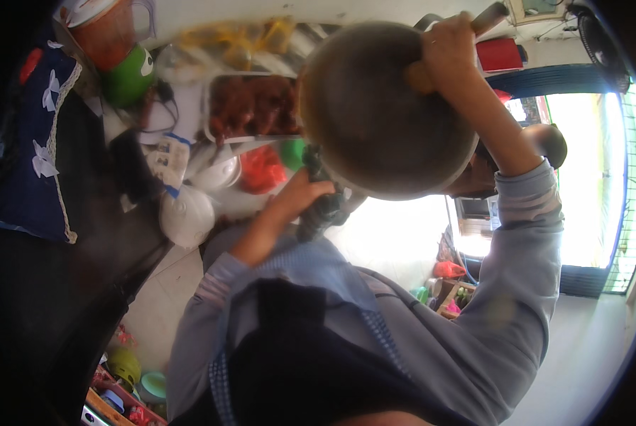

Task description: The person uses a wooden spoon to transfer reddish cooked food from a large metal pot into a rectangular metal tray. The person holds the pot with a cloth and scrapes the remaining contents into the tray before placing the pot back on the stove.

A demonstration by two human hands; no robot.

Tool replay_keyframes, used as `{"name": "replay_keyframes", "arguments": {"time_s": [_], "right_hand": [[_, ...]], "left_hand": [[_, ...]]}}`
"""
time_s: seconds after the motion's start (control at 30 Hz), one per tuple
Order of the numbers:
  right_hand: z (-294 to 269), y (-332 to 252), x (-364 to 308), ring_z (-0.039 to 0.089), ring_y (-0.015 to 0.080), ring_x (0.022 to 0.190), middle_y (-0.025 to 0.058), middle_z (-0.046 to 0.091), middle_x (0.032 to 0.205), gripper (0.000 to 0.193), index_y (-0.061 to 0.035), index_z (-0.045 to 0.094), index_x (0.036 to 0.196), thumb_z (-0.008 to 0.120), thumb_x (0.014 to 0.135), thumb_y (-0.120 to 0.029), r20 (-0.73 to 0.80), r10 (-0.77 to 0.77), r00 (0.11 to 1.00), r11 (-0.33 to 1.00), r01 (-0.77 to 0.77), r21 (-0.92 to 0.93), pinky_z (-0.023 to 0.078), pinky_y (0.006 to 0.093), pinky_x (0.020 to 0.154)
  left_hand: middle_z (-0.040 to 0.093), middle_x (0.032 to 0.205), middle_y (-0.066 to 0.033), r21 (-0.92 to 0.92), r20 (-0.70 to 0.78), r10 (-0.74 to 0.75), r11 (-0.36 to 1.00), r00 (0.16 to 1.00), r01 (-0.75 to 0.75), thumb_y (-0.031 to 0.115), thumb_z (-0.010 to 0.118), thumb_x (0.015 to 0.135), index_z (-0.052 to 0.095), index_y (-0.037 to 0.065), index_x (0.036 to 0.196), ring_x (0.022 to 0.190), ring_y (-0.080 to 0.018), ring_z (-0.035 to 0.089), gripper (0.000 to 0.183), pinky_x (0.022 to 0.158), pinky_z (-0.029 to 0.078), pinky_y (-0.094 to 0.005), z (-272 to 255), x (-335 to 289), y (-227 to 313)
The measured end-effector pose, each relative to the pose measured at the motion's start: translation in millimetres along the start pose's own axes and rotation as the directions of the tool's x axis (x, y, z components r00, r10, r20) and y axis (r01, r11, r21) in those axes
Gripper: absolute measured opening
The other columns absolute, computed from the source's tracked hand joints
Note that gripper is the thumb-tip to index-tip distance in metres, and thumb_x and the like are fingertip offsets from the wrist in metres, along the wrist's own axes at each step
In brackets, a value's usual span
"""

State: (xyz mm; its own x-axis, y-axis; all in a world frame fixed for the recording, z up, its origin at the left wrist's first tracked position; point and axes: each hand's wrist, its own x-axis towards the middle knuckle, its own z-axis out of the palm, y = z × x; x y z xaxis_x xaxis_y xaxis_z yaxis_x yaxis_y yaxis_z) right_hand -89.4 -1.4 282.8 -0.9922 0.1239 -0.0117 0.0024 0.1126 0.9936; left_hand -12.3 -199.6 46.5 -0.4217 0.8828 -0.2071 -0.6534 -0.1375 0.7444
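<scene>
A large, round, dark metal wok [375, 113] is raised at the upper middle, its broad round face filling that area. My right hand [451, 51] is closed around its brown handle [491, 19], which sticks out past my knuckles. Lower and to the left, my left hand [297, 199] has its thumb laid across a dark bundled thing [321, 213] below the wok's edge. What that bundle is, I cannot make out, and most of those fingers are hidden. A rectangular tray of dark red-brown food [253, 106] lies just left of the wok, partly covered by it.
Beside the tray are a red plastic bag [261, 169], a white round container [187, 215] and a blue-and-white packet [170, 163]. A green container [128, 77] stands further left. Yellow-patterned items [236, 39] line the back. A bright doorway [580, 177] opens at right.
</scene>
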Motion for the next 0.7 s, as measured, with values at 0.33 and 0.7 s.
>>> {"name": "replay_keyframes", "arguments": {"time_s": [0.33, 0.7], "right_hand": [[19.9, 6.8, -19.3, 0.071, 0.0261, 0.083, 0.0069, 0.07, 0.085, 0.012, -0.0149, 0.073, 0.083, 0.065, 0.081, -0.024, 0.104, -0.213, 0.972, 0.957, 0.186, 0.222, 0.047, 0.0472, 0.078], [-25.2, 28.8, -36.4, 0.072, 0.0273, 0.088, 0.0114, 0.073, 0.087, 0.034, -0.0091, 0.075, 0.089, 0.072, 0.077, -0.041, 0.326, -0.548, 0.77, 0.784, 0.337, 0.522, 0.056, 0.0391, 0.076]], "left_hand": [[0.063, 0.104, -0.0102, -0.025, -0.079, 0.053, 0.998, 0.996, -0.055, 0.015, 0.065, 0.08, 0.058, -0.002, 0.118, 0.097, -0.02, 0.06, 0.042, 0.086, 0.048, -0.0322, -7.2, 10.9, -15.4], [0.062, 0.111, -0.0104, -0.043, -0.096, 0.085, 0.995, 0.992, -0.089, 0.017, 0.067, 0.081, 0.054, -0.001, 0.123, 0.102, -0.0206, 0.059, 0.048, 0.089, 0.047, -0.0323, -10.7, 9.6, -21.2]]}}
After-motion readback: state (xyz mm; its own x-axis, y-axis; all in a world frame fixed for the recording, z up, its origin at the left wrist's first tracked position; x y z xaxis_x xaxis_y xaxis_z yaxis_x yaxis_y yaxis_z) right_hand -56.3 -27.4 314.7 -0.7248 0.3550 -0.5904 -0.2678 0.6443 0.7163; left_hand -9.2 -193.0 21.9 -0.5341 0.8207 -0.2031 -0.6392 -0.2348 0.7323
